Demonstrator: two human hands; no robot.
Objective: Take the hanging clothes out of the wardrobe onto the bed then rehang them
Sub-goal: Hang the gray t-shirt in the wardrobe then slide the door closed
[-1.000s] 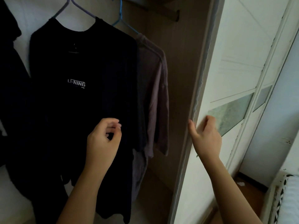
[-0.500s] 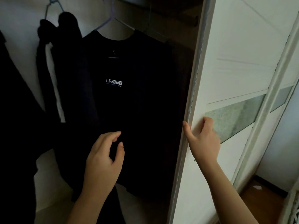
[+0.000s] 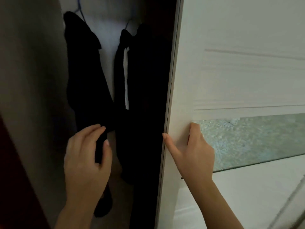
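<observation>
Door: the white sliding door (image 3: 231, 71) filled my right side.
Clothes: dark clothes (image 3: 142, 80) hung inside the wardrobe (image 3: 109, 27) (too dim for detail).
Right hand (image 3: 196, 151): fingers (image 3: 195, 131) straight, pressed on the door, thumb at its edge.
Left hand (image 3: 85, 156): fingers loosely apart before the clothes.

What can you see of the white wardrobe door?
The white wardrobe door fills the right of the view, upright, smooth and painted-looking, with thin grooved lines and a greenish frosted glass strip across it. Its pale edge borders the dark opening. The right hand rests on it, thumb at the edge.
</observation>
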